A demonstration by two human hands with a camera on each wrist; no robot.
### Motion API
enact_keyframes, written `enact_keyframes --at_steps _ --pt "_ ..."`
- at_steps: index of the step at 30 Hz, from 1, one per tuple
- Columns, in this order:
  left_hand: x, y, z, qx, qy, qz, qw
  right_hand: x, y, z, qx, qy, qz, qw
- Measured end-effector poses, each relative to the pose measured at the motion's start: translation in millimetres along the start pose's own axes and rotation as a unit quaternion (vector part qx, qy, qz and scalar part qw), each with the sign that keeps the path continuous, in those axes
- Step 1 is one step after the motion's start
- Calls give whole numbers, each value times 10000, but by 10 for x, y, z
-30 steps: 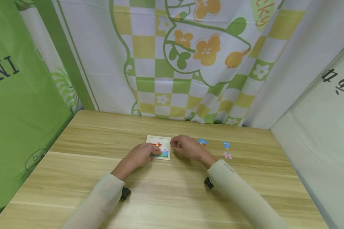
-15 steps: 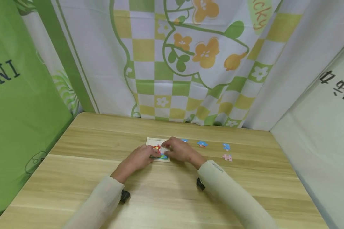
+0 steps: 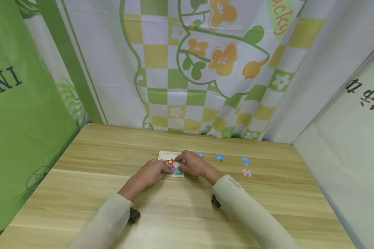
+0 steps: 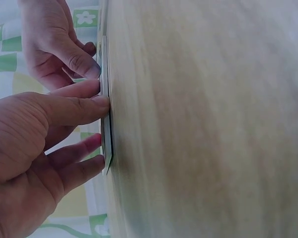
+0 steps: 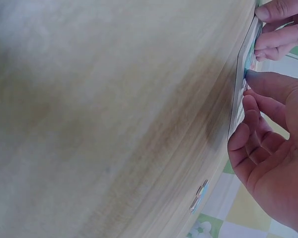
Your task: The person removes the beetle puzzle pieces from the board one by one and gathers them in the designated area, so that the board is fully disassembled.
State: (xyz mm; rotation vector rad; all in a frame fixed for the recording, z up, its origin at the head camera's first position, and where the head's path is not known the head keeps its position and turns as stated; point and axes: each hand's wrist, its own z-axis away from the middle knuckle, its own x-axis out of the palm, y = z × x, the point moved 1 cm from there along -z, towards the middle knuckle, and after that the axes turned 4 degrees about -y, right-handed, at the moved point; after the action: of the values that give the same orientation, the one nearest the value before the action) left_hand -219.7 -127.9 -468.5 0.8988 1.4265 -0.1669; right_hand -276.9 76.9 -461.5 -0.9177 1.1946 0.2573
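Puzzle tray on table, partly filled. Left hand: loosely extended fingers resting on it. Right hand: thumb and forefinger over its right side, can't tell if gripping a piece. Legible: "ucky" on back curtain, "NNI" on green curtain. Right sleeve print too small.

The left hand and right hand hide parts of the tray beneath their fingers; a blue piece behind the right fingers is partly covered. What, if anything, the right fingertips pinch is too small to tell.
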Motion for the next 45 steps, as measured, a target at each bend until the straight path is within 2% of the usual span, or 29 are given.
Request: enact_keyframes --at_steps 4,9,13,21,30,40,45 --pt "7 5 -3 16 -5 114 9999 7 -19 7 36 104 -52 9999" --pt "1 24 3 -328 -121 209 9992 11 -48 15 88 176 -185 9996" --pt "-10 33 2 -441 -162 310 9984 8 -70 22 151 271 -263 9992" --pt "-34 29 3 -320 -129 149 9993 11 -111 0 286 465 -168 9984" --pt "-39 42 -1 -383 -174 237 9988 13 -139 -35 311 1079 -168 9935" --pt "-45 47 8 -323 -156 161 9992 27 -145 -51 473 1054 -478 9922" --pt "-46 43 11 -274 -143 146 9994 28 -139 -44 541 1180 -576 9899"
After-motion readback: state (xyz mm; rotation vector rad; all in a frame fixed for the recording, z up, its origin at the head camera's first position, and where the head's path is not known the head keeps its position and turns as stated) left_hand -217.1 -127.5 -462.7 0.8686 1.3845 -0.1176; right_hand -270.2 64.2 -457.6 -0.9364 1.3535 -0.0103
